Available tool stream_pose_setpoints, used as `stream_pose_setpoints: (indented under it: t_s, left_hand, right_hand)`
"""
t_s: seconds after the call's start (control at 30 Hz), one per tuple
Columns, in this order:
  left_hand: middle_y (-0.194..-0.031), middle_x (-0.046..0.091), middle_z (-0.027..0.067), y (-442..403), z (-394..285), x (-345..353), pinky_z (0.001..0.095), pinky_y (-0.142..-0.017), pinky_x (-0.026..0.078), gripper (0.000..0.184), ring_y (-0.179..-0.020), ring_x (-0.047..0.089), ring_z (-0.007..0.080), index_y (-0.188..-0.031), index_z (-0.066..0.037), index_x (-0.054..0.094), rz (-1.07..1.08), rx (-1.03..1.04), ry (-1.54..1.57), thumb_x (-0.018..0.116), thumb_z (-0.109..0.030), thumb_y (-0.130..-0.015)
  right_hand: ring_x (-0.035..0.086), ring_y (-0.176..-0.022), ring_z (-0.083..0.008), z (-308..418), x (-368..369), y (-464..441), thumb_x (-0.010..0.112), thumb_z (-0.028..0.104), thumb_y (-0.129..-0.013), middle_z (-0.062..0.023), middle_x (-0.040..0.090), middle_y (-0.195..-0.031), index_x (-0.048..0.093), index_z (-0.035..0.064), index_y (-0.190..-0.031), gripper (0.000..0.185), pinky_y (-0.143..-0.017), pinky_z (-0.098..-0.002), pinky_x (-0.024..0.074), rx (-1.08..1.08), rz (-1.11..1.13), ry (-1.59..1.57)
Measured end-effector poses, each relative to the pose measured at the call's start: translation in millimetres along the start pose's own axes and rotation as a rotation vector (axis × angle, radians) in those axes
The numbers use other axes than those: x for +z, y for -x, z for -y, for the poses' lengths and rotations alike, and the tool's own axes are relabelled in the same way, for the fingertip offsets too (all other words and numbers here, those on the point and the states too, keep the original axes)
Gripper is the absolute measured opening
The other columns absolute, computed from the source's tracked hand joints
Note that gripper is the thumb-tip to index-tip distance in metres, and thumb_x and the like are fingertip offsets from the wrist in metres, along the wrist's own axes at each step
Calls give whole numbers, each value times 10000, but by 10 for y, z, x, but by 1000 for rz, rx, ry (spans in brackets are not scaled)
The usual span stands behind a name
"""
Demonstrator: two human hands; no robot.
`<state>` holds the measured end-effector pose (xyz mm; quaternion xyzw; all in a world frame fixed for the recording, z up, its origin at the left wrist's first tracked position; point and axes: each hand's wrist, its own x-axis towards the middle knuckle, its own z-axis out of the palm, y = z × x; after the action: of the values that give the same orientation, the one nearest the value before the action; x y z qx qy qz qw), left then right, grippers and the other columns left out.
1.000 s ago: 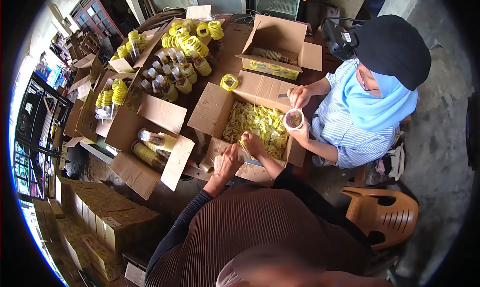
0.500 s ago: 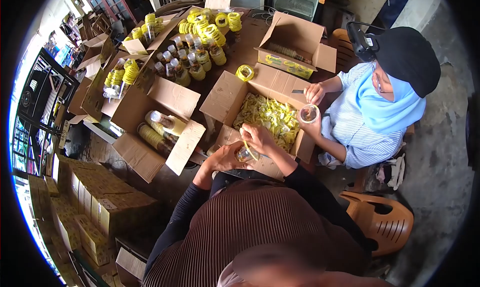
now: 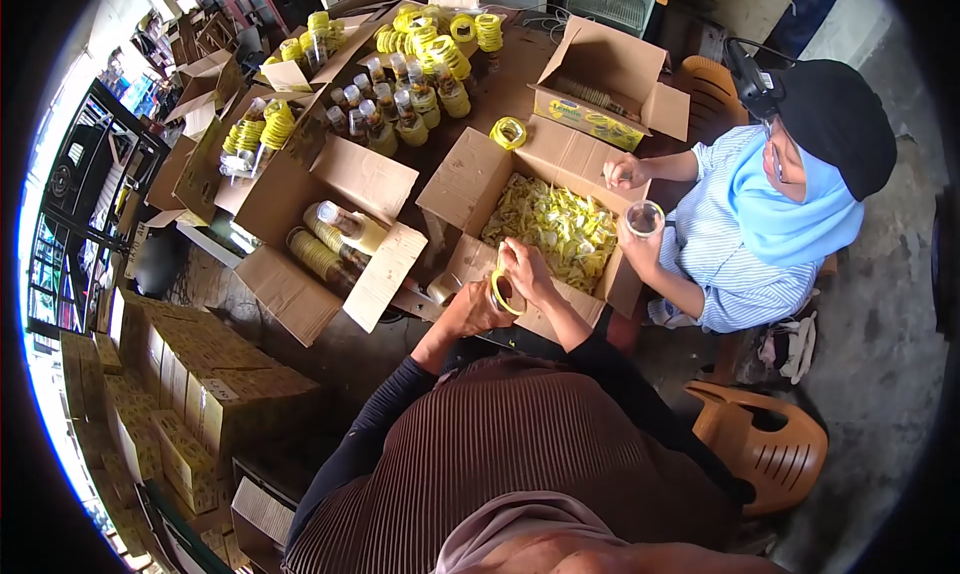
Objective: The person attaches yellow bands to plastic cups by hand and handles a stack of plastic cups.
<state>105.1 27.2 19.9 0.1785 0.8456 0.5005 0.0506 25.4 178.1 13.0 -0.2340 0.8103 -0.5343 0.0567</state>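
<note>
My left hand point(image 3: 474, 312) is closed around a small clear plastic cup point(image 3: 511, 295), its mouth tilted up and something brownish showing inside. A yellow band point(image 3: 496, 286) curves along the cup's rim. The fingers of my right hand point(image 3: 527, 271) are pinched at the upper edge of that rim, on the band; their tips are partly hidden. Just beyond both hands stands an open cardboard box point(image 3: 462, 182) holding a heap of yellow strips point(image 3: 550, 229).
A co-worker's hand point(image 3: 645, 246) holds another clear cup point(image 3: 643, 218) to the right. At left, an open carton point(image 3: 280, 299) contains stacked cups. Farther back are clustered cup stacks point(image 3: 400, 119), yellow rings point(image 3: 508, 133) and a lemon-printed carton point(image 3: 590, 124). An orange chair point(image 3: 770, 454) stands at right.
The yellow band hung loosely from my right hand across the cup; now it lies along the rim. The view has shifted slightly. The co-worker's flat blade-like tool no longer shows.
</note>
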Motion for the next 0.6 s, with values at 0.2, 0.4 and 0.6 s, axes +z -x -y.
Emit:
stream_pose_setpoints:
  t_s: [0.2,0.4,0.6]
  left_hand:
    - [-902,658,181,352,-233,-22,417,-735,521,542,-825,658,351,-1028,-7,591,-7,38,-77,837,-289,-636]
    - [-882,658,56,446,-311,-253,313,-747,534,579,-808,654,171,-1056,-13,595,-193,-96,44,892,-316,-662]
    - [-909,633,82,393,-461,-363,323,-747,523,630,-820,637,202,-1052,-2,590,-245,-62,-65,913,-336,-627]
  right_hand:
    - [609,-695,-388,-1241,-651,-58,484,198,-968,-203,607,-779,573,11,-961,207,-620,-447,459,-71,-375,546]
    - [640,-701,-272,-1052,-725,221,635,115,-895,-156,611,-813,674,54,-1021,146,-608,-387,472,3,-238,172]
    - [661,-1024,-278,-945,-607,243,716,41,-805,-168,544,-1283,513,68,-1342,575,-832,-346,556,148,-230,127]
